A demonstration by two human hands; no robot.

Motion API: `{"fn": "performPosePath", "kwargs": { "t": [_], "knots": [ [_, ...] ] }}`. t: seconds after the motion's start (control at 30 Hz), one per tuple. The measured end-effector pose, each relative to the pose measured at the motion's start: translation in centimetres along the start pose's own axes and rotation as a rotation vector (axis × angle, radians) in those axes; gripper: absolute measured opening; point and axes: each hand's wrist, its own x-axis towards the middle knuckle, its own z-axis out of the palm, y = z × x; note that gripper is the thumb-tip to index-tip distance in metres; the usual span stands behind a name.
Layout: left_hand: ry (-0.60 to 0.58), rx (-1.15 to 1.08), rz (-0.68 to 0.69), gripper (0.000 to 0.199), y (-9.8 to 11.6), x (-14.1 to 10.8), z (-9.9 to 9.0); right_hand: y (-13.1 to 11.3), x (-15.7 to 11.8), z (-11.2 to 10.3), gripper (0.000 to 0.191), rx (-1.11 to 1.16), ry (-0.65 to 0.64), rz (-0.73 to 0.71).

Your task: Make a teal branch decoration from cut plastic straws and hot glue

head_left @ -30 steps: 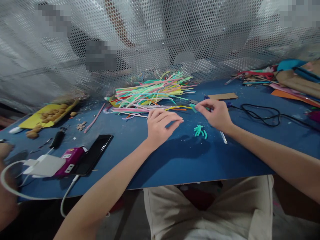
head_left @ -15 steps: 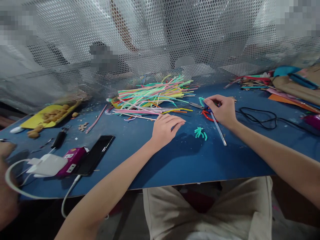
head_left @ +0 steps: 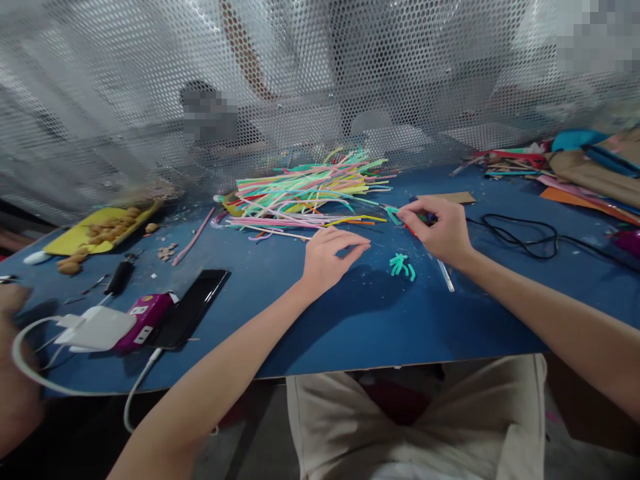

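Note:
My right hand [head_left: 440, 227] is closed in a pinch on a short, bent teal pipe cleaner piece [head_left: 392, 214]. Beneath it lies a red-handled tool [head_left: 411, 231], mostly hidden, and a clear thin stick [head_left: 445, 275] pokes out towards me. My left hand [head_left: 327, 260] hovers over the table in front of the pile of pipe cleaners [head_left: 310, 187], thumb and fingertips brought together; whether anything tiny is between them I cannot make out. Between the two hands, on the tabletop, sits a small cluster of curled teal pipe cleaner pieces [head_left: 401, 265].
A phone [head_left: 193, 310], a purple power strip [head_left: 143, 320] and a white charger [head_left: 103, 328] lie at left, near another person's arm [head_left: 15, 360]. A yellow tray [head_left: 100, 223] holds brown lumps. At right are a black cable [head_left: 520, 237] and craft scraps [head_left: 590, 173]. A perforated metal screen [head_left: 310, 80] stands behind.
My right hand has shifted slightly left and down with the teal piece, now covering more of the red-handled tool and the stick. My left hand has hardly moved.

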Motion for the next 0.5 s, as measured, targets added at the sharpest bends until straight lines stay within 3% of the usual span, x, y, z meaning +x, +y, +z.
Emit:
{"fn": "performPosePath", "kwargs": {
  "t": [0.37,0.5],
  "knots": [
    [-0.021,-0.067,-0.006,0.016,0.18,0.06,-0.23,0.16,0.00,0.02,0.020,0.032,-0.020,0.021],
    [0.007,-0.115,-0.086,0.015,0.17,0.07,0.00,0.19,0.01,0.03,0.021,0.044,-0.037,0.008]
  ]
}}
